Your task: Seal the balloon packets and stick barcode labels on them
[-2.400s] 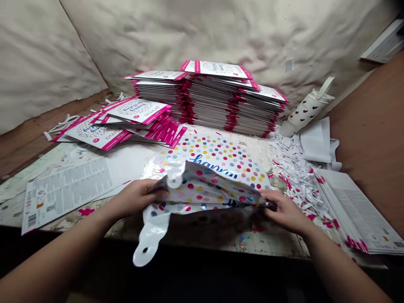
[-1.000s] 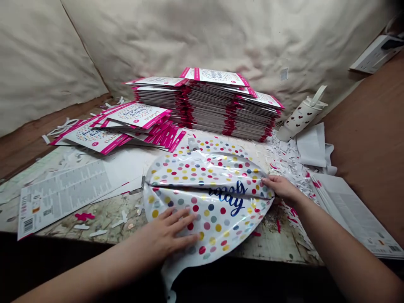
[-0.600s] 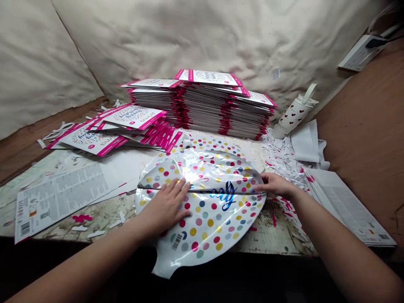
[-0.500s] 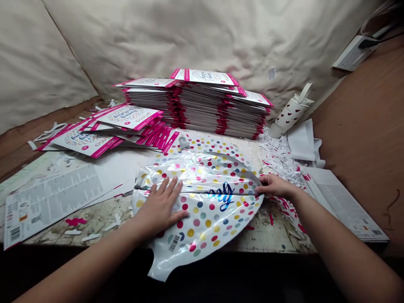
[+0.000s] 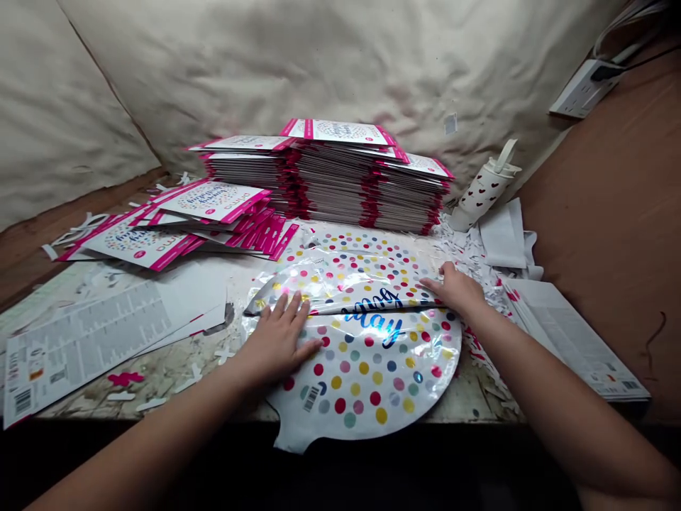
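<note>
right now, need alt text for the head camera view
The left hand and right hand press a folded, dotted foil balloon flat on a worn table. Stacks of pink-edged packets stand behind it, with paper shreds and a heart-patterned bottle to the right.

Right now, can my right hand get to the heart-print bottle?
Probably yes: the right hand is on the foil balloon, and only paper shreds lie between it and the bottle.

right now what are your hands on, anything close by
Left hand flat on polka-dot foil balloon. Right hand on its folded edge. Balloon folded across middle. Shredded paper beside right hand.
</note>
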Demonstrator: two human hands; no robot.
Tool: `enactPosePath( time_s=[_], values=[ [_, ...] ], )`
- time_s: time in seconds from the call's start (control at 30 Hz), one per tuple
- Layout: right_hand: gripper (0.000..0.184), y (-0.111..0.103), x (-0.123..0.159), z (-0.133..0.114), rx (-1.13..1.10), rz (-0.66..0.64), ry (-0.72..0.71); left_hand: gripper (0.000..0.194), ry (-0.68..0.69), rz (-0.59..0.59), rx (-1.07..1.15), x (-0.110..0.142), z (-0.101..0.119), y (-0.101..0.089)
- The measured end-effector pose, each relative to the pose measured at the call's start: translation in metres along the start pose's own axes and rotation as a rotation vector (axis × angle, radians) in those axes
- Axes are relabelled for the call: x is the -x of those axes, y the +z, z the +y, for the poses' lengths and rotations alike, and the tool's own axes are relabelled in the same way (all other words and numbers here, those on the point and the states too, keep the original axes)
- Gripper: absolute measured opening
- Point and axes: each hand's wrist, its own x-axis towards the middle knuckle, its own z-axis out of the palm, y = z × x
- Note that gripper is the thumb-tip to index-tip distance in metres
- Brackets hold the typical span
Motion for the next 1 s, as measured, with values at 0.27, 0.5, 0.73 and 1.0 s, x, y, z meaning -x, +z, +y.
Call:
enactPosePath(
  time_s=[0.27, 0.5, 0.73, 1.0],
  values=[
    [0.068, 0.053, 0.094, -0.119, 0.058, -0.488, -0.783, 0.083, -0.102, -0.025, 0.065, -0.008, -0.006, 0.002],
    [0.068, 0.037, 0.058, 0.005, 0.258, -0.108, -0.172, 0.084, -0.119, -0.049, 0.056, -0.010, -0.011, -0.001],
    [0.051, 0.030, 0.104, 0.010, 0.222, -0.181, -0.693, 0.084, 0.061, 0.119, 0.024, -0.031, 0.052, -0.002],
    [0.085, 0.033, 0.053, 0.000, -0.282, -0.171, -0.105, 0.101, 0.057, -0.045, 0.026, -0.037, 0.074, 0.008]
  ],
)
